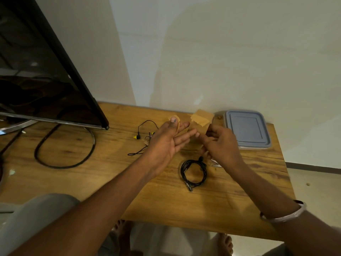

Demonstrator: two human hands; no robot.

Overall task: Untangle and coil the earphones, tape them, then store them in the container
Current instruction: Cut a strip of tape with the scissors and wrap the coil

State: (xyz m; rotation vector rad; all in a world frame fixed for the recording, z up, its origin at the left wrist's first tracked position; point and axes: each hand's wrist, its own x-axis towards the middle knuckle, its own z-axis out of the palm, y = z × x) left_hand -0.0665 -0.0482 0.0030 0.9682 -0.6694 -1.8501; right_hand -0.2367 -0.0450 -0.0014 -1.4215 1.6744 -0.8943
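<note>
A coiled black earphone cable (193, 172) lies on the wooden table (166, 200), just below my hands. Behind my left hand a second earphone set with yellow buds (137, 137) lies loose and uncoiled. My left hand (167, 143) is raised above the table with fingers straight, and a strip of brown tape sticks to its thumb. My right hand (219, 143) pinches a piece of brown tape (202, 119) stretched between the two hands. The grey-blue lidded container (247, 129) sits at the back right, closed.
A dark monitor (42, 80) on a metal stand fills the left, with a thick black cable (64, 150) looped on the table. Something metallic shows under my right wrist (215, 163). The wall runs behind the table; bare feet show below its front edge.
</note>
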